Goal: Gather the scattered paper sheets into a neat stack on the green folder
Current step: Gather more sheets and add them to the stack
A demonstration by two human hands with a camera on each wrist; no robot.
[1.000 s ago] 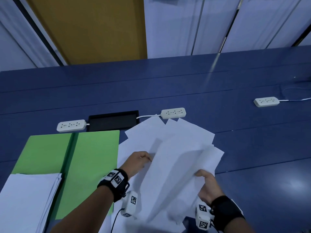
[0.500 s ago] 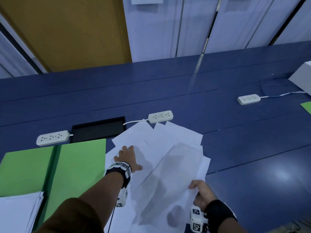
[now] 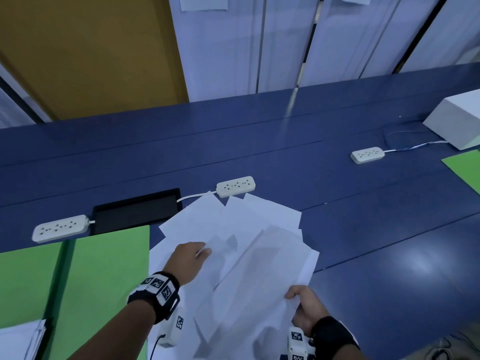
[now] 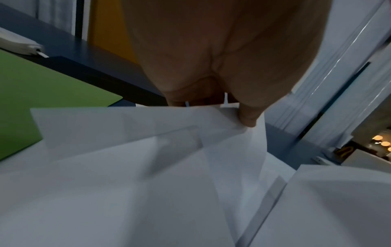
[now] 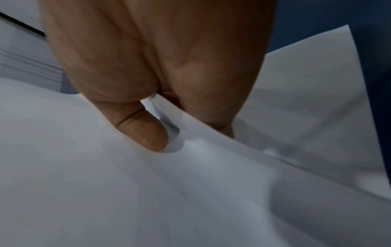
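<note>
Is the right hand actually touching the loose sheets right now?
Touching. The right wrist view shows the right hand with its thumb pressed on top of the sheets and fingers beneath, pinching their edge.

Left of the paper sheets [image 3: 233, 255]: bare green folder [image 3: 109, 268] is offered beside the left hand [image 3: 188, 259].
Folder's near left corner: taken by a white stack [image 3: 18, 341].
Beyond the folder: a black tray [image 3: 135, 210] and a power strip [image 3: 61, 228] are met.
Beyond the sheets: a second power strip [image 3: 235, 186] is touched by one sheet corner.
Right of the sheets: open blue table [image 3: 389, 242] is left beside the right hand [image 3: 307, 311].
Far right: a third power strip [image 3: 367, 154], a white box [image 3: 457, 120].
</note>
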